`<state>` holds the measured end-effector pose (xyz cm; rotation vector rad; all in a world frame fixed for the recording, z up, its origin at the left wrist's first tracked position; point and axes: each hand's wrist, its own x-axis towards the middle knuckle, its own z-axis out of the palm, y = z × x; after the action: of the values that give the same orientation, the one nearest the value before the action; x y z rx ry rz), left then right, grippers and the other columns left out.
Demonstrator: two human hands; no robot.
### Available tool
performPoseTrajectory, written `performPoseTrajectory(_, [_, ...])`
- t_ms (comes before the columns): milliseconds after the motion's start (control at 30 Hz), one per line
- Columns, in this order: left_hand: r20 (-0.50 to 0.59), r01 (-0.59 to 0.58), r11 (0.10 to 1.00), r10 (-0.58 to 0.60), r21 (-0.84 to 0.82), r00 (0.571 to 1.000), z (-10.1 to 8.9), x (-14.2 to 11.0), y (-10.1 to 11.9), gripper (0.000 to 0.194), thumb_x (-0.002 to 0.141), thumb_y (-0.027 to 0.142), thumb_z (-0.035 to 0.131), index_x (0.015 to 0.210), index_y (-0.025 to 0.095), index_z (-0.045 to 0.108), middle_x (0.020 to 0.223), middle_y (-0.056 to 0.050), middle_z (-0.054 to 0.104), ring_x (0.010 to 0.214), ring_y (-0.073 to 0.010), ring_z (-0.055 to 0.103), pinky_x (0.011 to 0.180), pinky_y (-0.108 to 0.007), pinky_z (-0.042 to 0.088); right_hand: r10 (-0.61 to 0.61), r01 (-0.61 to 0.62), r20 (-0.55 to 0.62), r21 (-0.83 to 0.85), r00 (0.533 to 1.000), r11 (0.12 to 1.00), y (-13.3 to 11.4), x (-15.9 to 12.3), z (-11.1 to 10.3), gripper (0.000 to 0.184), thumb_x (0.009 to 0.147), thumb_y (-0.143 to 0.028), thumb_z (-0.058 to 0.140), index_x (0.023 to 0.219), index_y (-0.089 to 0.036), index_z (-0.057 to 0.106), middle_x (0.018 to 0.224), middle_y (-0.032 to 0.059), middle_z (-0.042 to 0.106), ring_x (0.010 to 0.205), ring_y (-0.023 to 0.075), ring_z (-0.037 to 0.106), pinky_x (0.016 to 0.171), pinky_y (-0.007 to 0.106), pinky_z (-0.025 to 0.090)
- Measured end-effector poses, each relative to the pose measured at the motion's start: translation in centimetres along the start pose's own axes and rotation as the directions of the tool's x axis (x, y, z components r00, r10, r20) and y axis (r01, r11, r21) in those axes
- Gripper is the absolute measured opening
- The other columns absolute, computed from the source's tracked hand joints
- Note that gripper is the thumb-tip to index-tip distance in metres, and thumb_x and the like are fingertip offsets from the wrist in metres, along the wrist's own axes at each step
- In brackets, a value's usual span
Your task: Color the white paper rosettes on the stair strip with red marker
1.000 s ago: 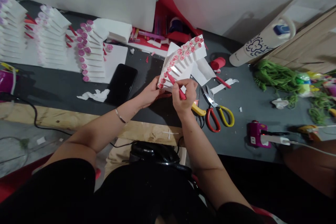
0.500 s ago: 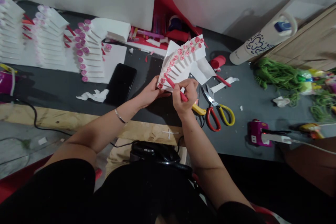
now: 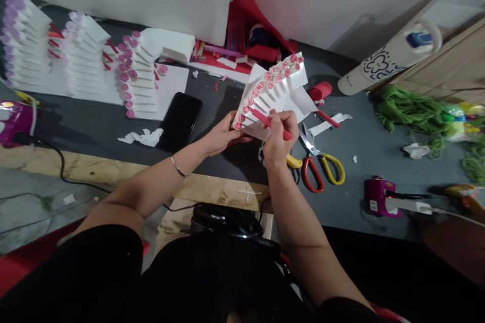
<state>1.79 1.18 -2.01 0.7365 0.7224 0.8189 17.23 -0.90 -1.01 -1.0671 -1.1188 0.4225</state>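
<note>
The white stepped rack (image 3: 270, 103), lined with small pink paper roses (image 3: 267, 76), was held up above the dark worktop (image 3: 352, 181). Its lower end was clasped by the left hand (image 3: 224, 135), the grip pressed together on the rack. A red stick (image 3: 267, 120) was pinched in the grip of the right hand (image 3: 279, 137), its tip laid over the rack. Red-and-yellow scissors (image 3: 317, 169) lay just beside that hand, and a black phone (image 3: 180, 121) lay near the left hand.
</note>
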Motion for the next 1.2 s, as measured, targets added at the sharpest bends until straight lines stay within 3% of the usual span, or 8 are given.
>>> performPoseTrajectory(267, [0.091, -0.017, 1.000, 0.015, 0.024, 0.996, -0.3, -0.1, -0.6, 0.061, 0.077, 0.011, 0.081, 0.131, 0.026, 0.058, 0.138, -0.007, 0.065, 0.132, -0.0300, 0.067, 0.117, -0.058, 0.058, -0.020, 0.019, -0.025, -0.027, 0.999, 0.999, 0.0, -0.2, 0.1, 0.019, 0.103, -0.033, 0.055, 0.086, -0.026, 0.055, 0.072, -0.0054, 0.058, 0.062, 0.0102, 0.059, 0.064, 0.029, 0.050])
performPoseTrajectory(433, [0.184, -0.052, 0.999, 0.054, -0.015, 0.982, -0.4, -0.3, -0.5, 0.088, 0.066, 0.011, 0.096, 0.142, 0.032, 0.056, 0.150, -0.007, 0.061, 0.138, -0.0302, 0.064, 0.120, -0.053, 0.055, 0.013, -0.013, -0.004, -0.028, 1.000, 1.000, -0.1, -0.2, -0.1, 0.020, 0.104, -0.035, 0.053, 0.086, -0.026, 0.055, 0.074, -0.0044, 0.058, 0.064, 0.0105, 0.061, 0.066, 0.029, 0.052])
performPoseTrajectory(533, [0.303, 0.054, 0.994, -0.022, -0.096, 0.953, -0.9, -0.6, 0.1, 0.079, 0.071, 0.021, 0.100, 0.140, 0.033, 0.062, 0.149, -0.009, 0.066, 0.134, -0.0315, 0.068, 0.116, -0.055, 0.056, 0.068, -0.069, 0.016, 0.087, 0.998, 0.994, -0.3, -0.1, -0.3, 0.021, 0.102, -0.036, 0.059, 0.085, -0.025, 0.060, 0.074, -0.0045, 0.059, 0.066, 0.0106, 0.061, 0.067, 0.028, 0.051])
performPoseTrajectory(633, [0.366, 0.145, 0.973, -0.070, -0.182, 0.928, -1.4, -0.3, 0.6, 0.053, 0.091, 0.051, 0.086, 0.136, 0.031, 0.068, 0.138, -0.011, 0.075, 0.128, -0.0333, 0.072, 0.110, -0.056, 0.059, 0.094, -0.099, 0.037, 0.150, 0.995, 0.984, -0.4, -0.1, -0.3, 0.021, 0.101, -0.038, 0.062, 0.084, -0.025, 0.062, 0.074, -0.0045, 0.060, 0.065, 0.0105, 0.060, 0.065, 0.027, 0.049])
performPoseTrajectory(733, [0.386, 0.198, 0.951, -0.095, -0.238, 0.918, -1.8, 0.3, 0.7, 0.055, 0.105, 0.068, 0.057, 0.136, 0.025, 0.071, 0.132, -0.014, 0.079, 0.131, -0.0359, 0.072, 0.109, -0.057, 0.060, 0.093, -0.107, 0.079, 0.195, 0.993, 0.975, -0.4, -0.3, -0.1, 0.022, 0.100, -0.038, 0.064, 0.082, -0.025, 0.061, 0.074, -0.0045, 0.061, 0.064, 0.0101, 0.059, 0.062, 0.026, 0.047])
performPoseTrajectory(900, [0.386, 0.341, 0.887, -0.210, -0.311, 0.898, -2.0, 0.9, 0.5, 0.065, 0.114, 0.061, 0.028, 0.145, 0.018, 0.067, 0.131, -0.018, 0.080, 0.129, -0.0349, 0.074, 0.112, -0.062, 0.058, 0.080, -0.113, 0.148, 0.235, 0.986, 0.965, -0.6, -0.7, 0.2, 0.020, 0.100, -0.036, 0.065, 0.083, -0.025, 0.061, 0.076, -0.0044, 0.062, 0.065, 0.0103, 0.059, 0.062, 0.026, 0.047])
performPoseTrajectory(1100, [0.205, 0.217, 0.886, -0.143, -0.409, 0.968, -1.8, 0.9, 0.3, 0.038, 0.115, 0.032, 0.042, 0.141, 0.034, 0.068, 0.119, -0.004, 0.084, 0.103, -0.0239, 0.083, 0.101, -0.046, 0.067, -0.030, 0.024, 0.050, 0.118, 0.998, 0.993, -0.6, -0.7, 0.3, 0.019, 0.100, -0.033, 0.062, 0.082, -0.026, 0.060, 0.070, -0.0066, 0.061, 0.062, 0.0106, 0.058, 0.087, 0.036, 0.055])
performPoseTrajectory(1200, [0.242, 0.255, 0.890, -0.171, -0.378, 0.955, -1.8, 0.9, 0.4, 0.043, 0.116, 0.043, 0.039, 0.132, 0.022, 0.073, 0.115, -0.010, 0.084, 0.103, -0.0252, 0.083, 0.094, -0.041, 0.069, -0.062, 0.056, 0.069, 0.086, 0.996, 0.995, -0.6, -0.7, 0.4, 0.021, 0.099, -0.032, 0.061, 0.079, -0.026, 0.058, 0.068, -0.0065, 0.061, 0.063, 0.0115, 0.058, 0.091, 0.039, 0.055])
